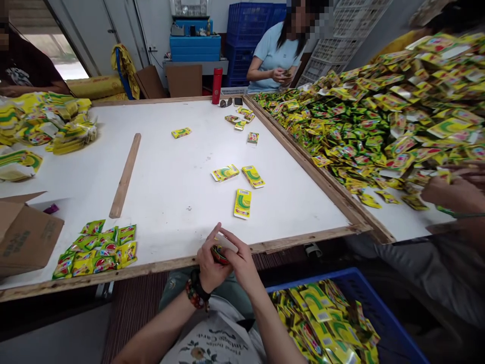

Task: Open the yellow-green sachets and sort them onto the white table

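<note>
Both my hands meet at the table's near edge around a small candy carton (220,254), mostly hidden by my fingers; a pale flap shows above it. My left hand (210,265) wraps its left side, and my right hand (240,260) closes on it from the right with the thumb across. Just beyond lie a yellow-green carton (242,203), another carton (253,176) and a third one (225,173), flat on the white table (170,182). To the left, several green and yellow sachets (100,250) lie in rows near the edge.
A wooden strip (126,174) lies on the table, left of centre. Beyond the right-hand wooden rail (303,156) rises a big heap of cartons (359,116). A blue crate (350,275) with cartons stands low right. A cardboard box (30,237) sits left. Co-workers stand around.
</note>
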A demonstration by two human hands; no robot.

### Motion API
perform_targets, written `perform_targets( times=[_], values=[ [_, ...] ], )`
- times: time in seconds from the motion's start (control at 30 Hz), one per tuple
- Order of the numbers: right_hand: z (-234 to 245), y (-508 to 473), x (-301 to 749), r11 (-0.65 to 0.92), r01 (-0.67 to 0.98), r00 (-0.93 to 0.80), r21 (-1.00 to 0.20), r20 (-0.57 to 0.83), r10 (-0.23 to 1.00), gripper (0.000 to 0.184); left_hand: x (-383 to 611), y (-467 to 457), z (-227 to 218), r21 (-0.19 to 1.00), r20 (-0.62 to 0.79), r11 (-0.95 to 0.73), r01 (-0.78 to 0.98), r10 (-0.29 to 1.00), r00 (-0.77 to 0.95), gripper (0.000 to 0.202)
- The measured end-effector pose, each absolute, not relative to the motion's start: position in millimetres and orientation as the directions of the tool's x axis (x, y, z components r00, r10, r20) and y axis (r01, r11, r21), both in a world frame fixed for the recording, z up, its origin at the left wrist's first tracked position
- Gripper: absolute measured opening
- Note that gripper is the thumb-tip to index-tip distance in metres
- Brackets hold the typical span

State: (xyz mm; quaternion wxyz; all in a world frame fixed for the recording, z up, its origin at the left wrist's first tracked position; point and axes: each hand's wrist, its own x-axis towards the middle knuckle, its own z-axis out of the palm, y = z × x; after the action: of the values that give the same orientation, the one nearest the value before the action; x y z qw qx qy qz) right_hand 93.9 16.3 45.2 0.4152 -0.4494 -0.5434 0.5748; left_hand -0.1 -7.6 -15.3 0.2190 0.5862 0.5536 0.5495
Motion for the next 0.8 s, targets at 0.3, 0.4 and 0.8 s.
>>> perform_targets(
  times=[0.3,0.4,0.8],
  values=[
    [53.0,18.7,105.2,0.297,0.305,-0.344,-0.905,0.186,0.920,0.036,-6.0,5.1,8.2,0.861,0.269,-0.177,0.476,0.954,-0.132,0.039],
    [53.0,23.5,107.1,0.170,0.328,-0.282,-0.929,0.075,0.956,0.040,-6.7,10.1,11.2,0.870,0.217,-0.139,0.472,0.969,-0.115,0.038],
    [43.5,21.6,125.1,0.345,0.516,-0.426,-0.784,0.114,0.897,0.051,-21.6,17.7,20.0,0.940,0.025,-0.055,0.336,0.995,0.091,0.045]
  ],
)
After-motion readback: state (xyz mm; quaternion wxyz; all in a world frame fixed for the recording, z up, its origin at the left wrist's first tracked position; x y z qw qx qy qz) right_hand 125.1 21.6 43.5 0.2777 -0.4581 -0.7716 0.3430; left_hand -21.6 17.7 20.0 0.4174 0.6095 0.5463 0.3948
